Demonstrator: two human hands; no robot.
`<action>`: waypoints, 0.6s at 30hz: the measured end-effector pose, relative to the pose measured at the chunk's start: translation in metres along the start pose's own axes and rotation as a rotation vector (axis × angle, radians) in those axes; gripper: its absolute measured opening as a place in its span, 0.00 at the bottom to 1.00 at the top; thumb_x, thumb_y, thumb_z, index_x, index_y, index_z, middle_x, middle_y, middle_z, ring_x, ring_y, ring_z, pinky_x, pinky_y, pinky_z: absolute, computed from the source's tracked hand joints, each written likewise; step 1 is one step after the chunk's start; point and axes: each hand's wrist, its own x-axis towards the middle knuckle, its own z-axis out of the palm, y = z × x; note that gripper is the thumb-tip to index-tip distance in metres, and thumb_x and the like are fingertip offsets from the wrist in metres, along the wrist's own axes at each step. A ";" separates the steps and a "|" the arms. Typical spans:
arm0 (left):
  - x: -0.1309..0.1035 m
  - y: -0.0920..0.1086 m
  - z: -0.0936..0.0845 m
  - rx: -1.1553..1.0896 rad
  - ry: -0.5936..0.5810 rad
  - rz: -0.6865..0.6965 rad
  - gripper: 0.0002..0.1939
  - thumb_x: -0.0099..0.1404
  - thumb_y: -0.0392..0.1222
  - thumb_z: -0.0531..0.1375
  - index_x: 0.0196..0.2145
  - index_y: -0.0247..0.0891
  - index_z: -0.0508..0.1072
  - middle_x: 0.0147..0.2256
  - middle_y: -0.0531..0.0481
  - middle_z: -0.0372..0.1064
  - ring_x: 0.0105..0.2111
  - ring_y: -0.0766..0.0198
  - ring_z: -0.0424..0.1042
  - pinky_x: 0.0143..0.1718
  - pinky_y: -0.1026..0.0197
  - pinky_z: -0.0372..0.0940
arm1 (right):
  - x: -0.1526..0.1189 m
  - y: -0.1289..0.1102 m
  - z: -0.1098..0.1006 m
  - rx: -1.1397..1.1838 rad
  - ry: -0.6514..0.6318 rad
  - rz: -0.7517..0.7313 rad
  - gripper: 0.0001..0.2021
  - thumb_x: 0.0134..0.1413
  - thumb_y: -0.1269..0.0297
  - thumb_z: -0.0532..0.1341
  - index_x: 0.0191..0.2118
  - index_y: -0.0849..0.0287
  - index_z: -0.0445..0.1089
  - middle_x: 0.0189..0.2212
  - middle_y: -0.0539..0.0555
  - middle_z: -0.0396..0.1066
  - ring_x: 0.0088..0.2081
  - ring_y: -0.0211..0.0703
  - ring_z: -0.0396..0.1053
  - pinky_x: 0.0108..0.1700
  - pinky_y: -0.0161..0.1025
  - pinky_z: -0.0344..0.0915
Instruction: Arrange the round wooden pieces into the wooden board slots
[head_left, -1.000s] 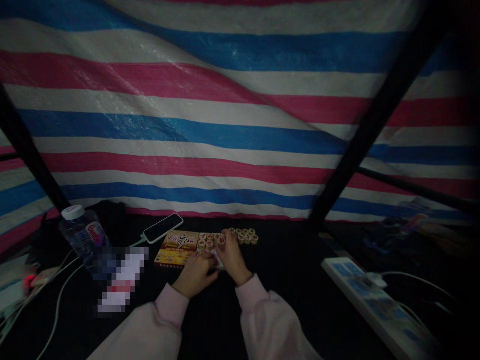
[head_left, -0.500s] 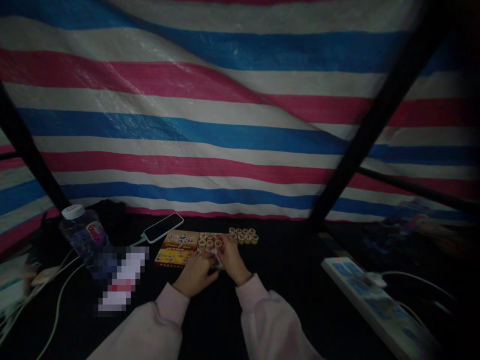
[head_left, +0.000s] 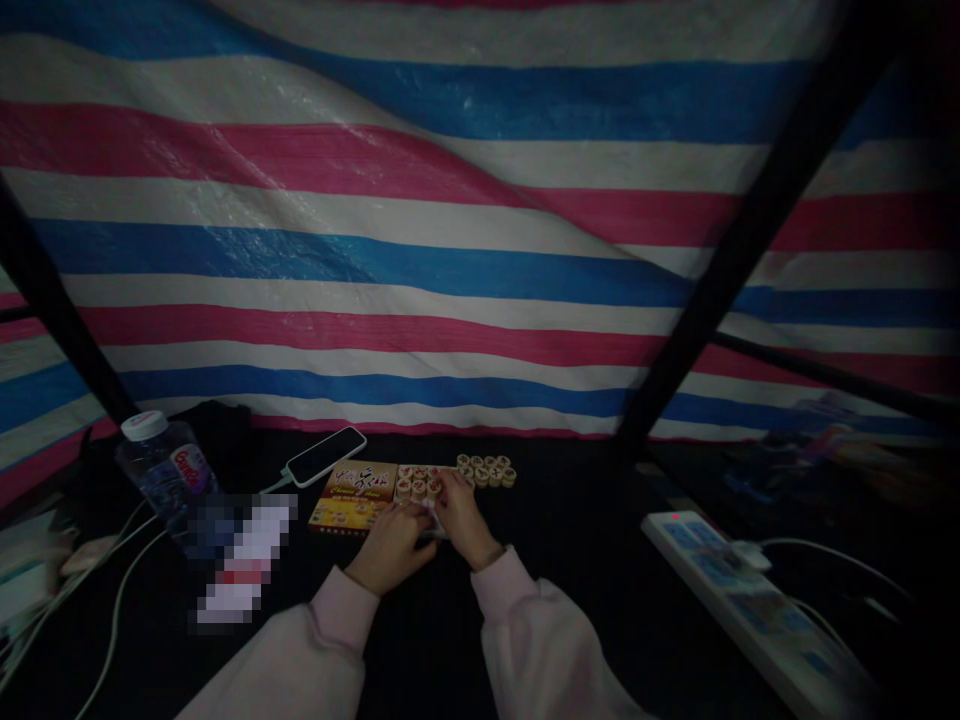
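Note:
On the dark table lies a Chinese chess box (head_left: 352,495) with a yellow and brown printed cover. To its right, round wooden Chinese chess pieces (head_left: 418,480) with red characters stand in rows in its open side. My left hand (head_left: 394,540) is at the near edge of the box, fingers bent over it and thumb apart below. My right hand (head_left: 463,515) reaches in from the right, its fingertips closed on a red-marked chess piece (head_left: 435,487) in the near row. Further right, more chess pieces (head_left: 487,470) stand grouped in two rows. My hands partly hide the box's near side.
A white-framed phone (head_left: 326,457) on a cable lies behind the box. To the left stands a clear plastic jar (head_left: 169,470), with a blurred-out patch and white cables beside it. A power strip (head_left: 720,580) with plugs lies at right. A striped tarp (head_left: 420,230) hangs behind black poles.
The chess piece under my right fingertips sits slightly further left, in line with the near row. Both hands are otherwise almost where they were.

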 end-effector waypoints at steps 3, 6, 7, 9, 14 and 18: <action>0.000 0.000 0.000 0.003 -0.007 -0.001 0.12 0.60 0.44 0.57 0.40 0.42 0.74 0.45 0.47 0.70 0.47 0.57 0.67 0.50 0.53 0.58 | 0.000 -0.007 -0.007 -0.029 -0.007 -0.003 0.21 0.39 0.84 0.49 0.41 0.61 0.66 0.38 0.55 0.64 0.41 0.41 0.63 0.46 0.41 0.61; 0.000 0.000 -0.001 0.013 -0.008 -0.002 0.11 0.60 0.44 0.57 0.40 0.42 0.74 0.45 0.47 0.71 0.47 0.56 0.67 0.50 0.53 0.59 | 0.000 -0.017 -0.021 -0.129 0.018 0.029 0.20 0.42 0.83 0.49 0.41 0.61 0.66 0.41 0.57 0.63 0.44 0.42 0.62 0.48 0.39 0.60; 0.000 0.000 -0.001 0.015 -0.006 -0.003 0.11 0.60 0.44 0.57 0.40 0.42 0.74 0.44 0.47 0.71 0.47 0.56 0.67 0.50 0.53 0.59 | 0.000 -0.020 -0.026 -0.195 0.036 0.059 0.19 0.43 0.83 0.50 0.40 0.60 0.67 0.41 0.57 0.63 0.44 0.43 0.62 0.49 0.39 0.59; 0.000 0.001 -0.001 0.014 -0.004 -0.004 0.11 0.60 0.44 0.57 0.39 0.42 0.74 0.43 0.48 0.71 0.46 0.57 0.67 0.49 0.53 0.59 | 0.000 -0.024 -0.036 -0.338 0.069 0.132 0.18 0.46 0.81 0.50 0.41 0.60 0.67 0.41 0.58 0.63 0.46 0.45 0.62 0.50 0.40 0.57; -0.001 0.002 0.000 0.007 -0.001 -0.016 0.12 0.61 0.46 0.57 0.41 0.43 0.73 0.44 0.48 0.71 0.46 0.57 0.67 0.49 0.54 0.59 | -0.004 -0.021 -0.045 -0.420 -0.056 0.283 0.23 0.45 0.83 0.50 0.47 0.59 0.65 0.46 0.59 0.61 0.46 0.45 0.64 0.45 0.37 0.59; -0.001 0.001 0.000 0.011 0.002 -0.010 0.12 0.61 0.46 0.57 0.41 0.43 0.73 0.44 0.48 0.71 0.46 0.57 0.67 0.49 0.54 0.59 | -0.005 -0.020 -0.045 -0.355 -0.084 0.348 0.23 0.47 0.83 0.49 0.49 0.59 0.63 0.48 0.59 0.59 0.44 0.42 0.66 0.40 0.34 0.60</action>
